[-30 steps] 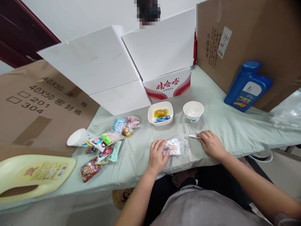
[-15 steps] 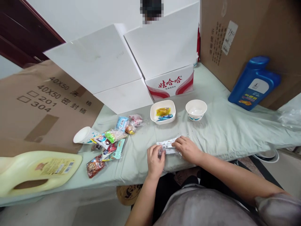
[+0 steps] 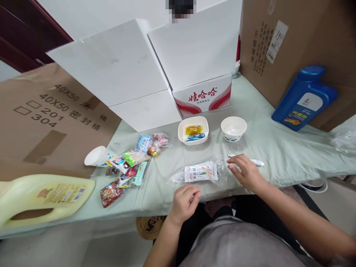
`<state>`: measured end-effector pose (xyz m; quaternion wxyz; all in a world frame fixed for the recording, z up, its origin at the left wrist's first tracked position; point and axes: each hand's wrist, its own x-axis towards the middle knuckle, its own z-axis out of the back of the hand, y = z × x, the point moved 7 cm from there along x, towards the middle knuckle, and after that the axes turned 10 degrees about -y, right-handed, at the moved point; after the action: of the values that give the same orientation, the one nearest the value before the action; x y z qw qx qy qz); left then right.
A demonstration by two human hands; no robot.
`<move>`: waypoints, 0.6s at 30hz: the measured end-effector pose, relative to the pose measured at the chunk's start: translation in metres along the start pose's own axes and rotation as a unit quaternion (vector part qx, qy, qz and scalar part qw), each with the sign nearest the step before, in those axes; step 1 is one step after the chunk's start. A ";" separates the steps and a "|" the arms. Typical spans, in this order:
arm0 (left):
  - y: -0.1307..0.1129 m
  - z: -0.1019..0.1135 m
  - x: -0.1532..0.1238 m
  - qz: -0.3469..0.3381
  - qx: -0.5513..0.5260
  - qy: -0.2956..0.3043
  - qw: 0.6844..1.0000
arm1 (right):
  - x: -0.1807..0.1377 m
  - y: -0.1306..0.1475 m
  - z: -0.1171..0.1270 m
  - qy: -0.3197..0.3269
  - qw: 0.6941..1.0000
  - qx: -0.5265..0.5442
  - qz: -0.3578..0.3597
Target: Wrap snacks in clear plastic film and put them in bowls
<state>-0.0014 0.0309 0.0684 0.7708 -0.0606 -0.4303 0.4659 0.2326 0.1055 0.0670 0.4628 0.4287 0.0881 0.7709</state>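
Observation:
A clear plastic packet with a white printed label (image 3: 200, 172) lies flat on the pale green cloth (image 3: 278, 148) near the table's front edge. My left hand (image 3: 184, 202) hovers just in front of it, off the packet, fingers curled in; whether they hold anything is hidden. My right hand (image 3: 245, 172) is to the right of the packet, fingers stretched out over a thin white tool (image 3: 257, 162) that lies on the cloth, and its fingertips touch the tool's left end.
Behind the packet stand a square white dish (image 3: 193, 140) with a yellow and a blue sachet, and a round paper bowl (image 3: 233, 129). Several snack packets (image 3: 128, 167) and a tipped paper cup (image 3: 96, 155) lie left. A yellow jug (image 3: 41, 194), a blue jug (image 3: 304, 98) and cardboard boxes (image 3: 203, 98) surround the table.
Both hands have let go of the packet, which now lies flat. My left hand pulled back toward me; my right hand moved right onto the white tool.

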 end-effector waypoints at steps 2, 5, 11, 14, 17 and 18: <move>-0.003 -0.012 0.007 -0.011 0.040 0.049 0.998 | -0.001 0.028 -0.015 0.072 0.996 0.055 0.025; 0.021 -0.011 0.016 0.028 0.184 0.037 0.982 | -0.013 0.056 -0.038 0.217 0.970 0.070 0.083; 0.034 -0.010 0.011 -0.011 0.247 0.103 0.963 | -0.028 0.051 -0.048 0.327 0.938 0.007 0.116; 0.014 0.000 0.010 -0.048 0.230 0.069 0.970 | -0.019 0.050 -0.043 0.289 0.951 0.009 0.107; -0.004 0.001 0.007 -0.059 0.187 0.110 0.974 | -0.008 0.055 -0.043 0.223 0.967 0.055 0.111; -0.008 -0.002 0.004 -0.057 0.165 0.142 0.974 | -0.005 0.058 -0.047 0.210 0.968 0.070 0.120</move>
<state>0.0060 0.0295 0.0737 0.8490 0.0262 -0.2362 0.4719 0.1621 0.0814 0.0660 0.3074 0.2959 0.1850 0.8853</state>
